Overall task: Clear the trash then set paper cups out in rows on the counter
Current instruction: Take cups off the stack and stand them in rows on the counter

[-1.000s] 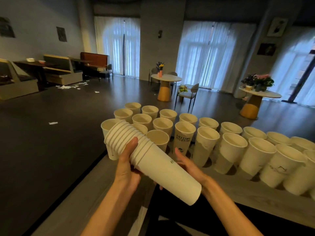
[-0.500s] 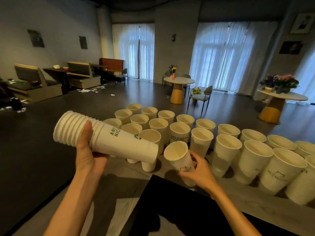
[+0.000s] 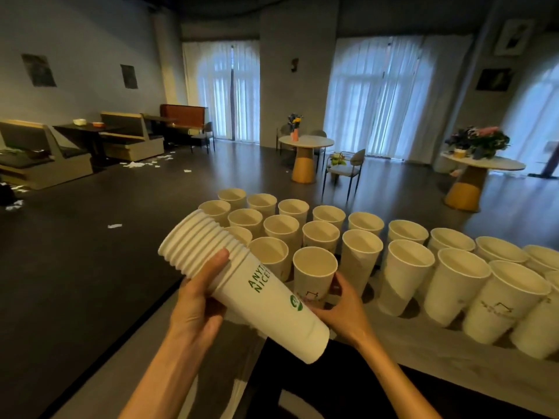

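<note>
Left hand (image 3: 196, 306) grips tilted cup stack (image 3: 242, 282); right hand (image 3: 341, 313), just beside stack base, holds upright single cup (image 3: 314, 273) on counter (image 3: 423, 346).

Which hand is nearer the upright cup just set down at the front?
Right. The right hand grips that cup; the left hand is off to its left, holding the stack.
</note>
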`<state>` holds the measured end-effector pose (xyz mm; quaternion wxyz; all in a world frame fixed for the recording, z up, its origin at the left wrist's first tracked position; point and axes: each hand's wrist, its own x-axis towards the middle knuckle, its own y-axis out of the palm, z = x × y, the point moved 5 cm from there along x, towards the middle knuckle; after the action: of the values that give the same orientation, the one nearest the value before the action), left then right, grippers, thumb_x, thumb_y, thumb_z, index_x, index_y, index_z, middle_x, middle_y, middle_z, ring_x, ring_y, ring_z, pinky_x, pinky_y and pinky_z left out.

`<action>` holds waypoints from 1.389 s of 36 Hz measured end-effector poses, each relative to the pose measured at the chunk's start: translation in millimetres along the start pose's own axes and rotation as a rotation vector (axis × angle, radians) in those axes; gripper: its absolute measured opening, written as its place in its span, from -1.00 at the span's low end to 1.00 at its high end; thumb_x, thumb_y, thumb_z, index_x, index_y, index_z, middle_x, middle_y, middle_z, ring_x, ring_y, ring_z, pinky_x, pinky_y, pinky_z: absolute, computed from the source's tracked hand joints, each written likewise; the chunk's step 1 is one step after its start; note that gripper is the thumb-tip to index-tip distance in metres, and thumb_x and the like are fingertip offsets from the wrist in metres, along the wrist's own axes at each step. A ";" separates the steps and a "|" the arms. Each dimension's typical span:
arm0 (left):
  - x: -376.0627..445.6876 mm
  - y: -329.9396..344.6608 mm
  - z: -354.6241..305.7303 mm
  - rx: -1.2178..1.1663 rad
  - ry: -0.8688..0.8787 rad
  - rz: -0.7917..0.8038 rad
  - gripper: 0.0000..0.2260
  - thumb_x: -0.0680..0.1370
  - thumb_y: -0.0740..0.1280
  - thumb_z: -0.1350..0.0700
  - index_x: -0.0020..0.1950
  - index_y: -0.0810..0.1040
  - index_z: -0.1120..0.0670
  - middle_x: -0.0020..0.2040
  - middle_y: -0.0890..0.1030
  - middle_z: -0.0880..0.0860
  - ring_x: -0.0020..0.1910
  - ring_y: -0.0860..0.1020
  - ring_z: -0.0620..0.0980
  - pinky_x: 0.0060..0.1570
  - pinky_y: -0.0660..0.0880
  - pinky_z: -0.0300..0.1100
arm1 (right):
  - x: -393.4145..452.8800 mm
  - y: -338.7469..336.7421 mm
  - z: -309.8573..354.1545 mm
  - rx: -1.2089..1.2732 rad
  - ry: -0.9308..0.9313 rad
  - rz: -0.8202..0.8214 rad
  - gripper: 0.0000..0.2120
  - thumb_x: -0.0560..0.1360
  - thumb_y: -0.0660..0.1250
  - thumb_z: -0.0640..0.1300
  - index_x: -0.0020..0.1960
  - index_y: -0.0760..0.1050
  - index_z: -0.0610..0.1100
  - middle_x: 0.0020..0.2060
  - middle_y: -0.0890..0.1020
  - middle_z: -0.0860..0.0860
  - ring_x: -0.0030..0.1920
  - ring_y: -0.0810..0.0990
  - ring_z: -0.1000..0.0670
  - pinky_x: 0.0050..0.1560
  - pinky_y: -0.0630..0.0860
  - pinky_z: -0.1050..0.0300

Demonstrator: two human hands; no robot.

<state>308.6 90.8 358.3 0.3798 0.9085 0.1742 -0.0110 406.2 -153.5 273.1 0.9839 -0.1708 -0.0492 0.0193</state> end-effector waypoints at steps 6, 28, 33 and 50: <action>2.4 34.5 38.8 -0.031 -0.227 0.154 -0.45 0.13 0.55 0.29 0.11 0.63 0.15 -0.13 0.76 0.14 -0.22 0.73 0.05 0.04 0.61 0.09 | -28.1 -27.7 2.6 0.140 0.144 -0.042 -0.38 0.12 0.61 0.29 0.00 0.65 -0.11 -0.10 0.70 -0.11 -0.03 0.62 -0.16 -0.18 0.52 0.26; 18.4 58.1 38.0 -0.072 -0.094 0.304 -0.19 -0.11 0.70 0.07 0.15 0.65 0.03 0.09 0.70 0.11 0.13 0.64 0.11 0.20 0.56 0.14 | -78.9 -75.8 17.0 -0.217 0.025 0.020 -0.25 0.20 0.69 0.06 0.31 0.47 0.25 0.18 0.60 0.26 0.22 0.54 0.20 0.23 0.53 0.05; 4.5 69.2 2.1 -0.134 0.007 0.449 -0.56 0.57 0.29 0.22 -0.44 0.73 -0.08 -0.32 0.71 -0.07 -0.31 0.68 -0.16 -0.22 0.65 -0.26 | -68.4 -93.8 -4.6 -0.196 0.018 -0.130 -0.24 0.18 0.69 0.05 0.24 0.38 0.33 0.16 0.56 0.29 0.19 0.51 0.22 0.14 0.47 0.22; -7.2 47.3 25.8 -0.243 -0.141 0.293 0.12 -0.15 0.76 -0.01 0.41 0.53 0.07 0.24 0.68 0.12 0.18 0.67 0.09 -0.02 0.67 0.07 | -31.0 -71.6 -22.1 -0.005 0.107 -0.077 -0.09 0.20 0.64 0.21 0.45 0.30 0.13 0.23 0.50 0.22 0.22 0.51 0.12 0.23 0.47 0.11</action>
<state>320.0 39.9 373.5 0.4954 0.8686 0.0130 0.0020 379.2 -230.0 273.8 0.9847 -0.1719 -0.0031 -0.0279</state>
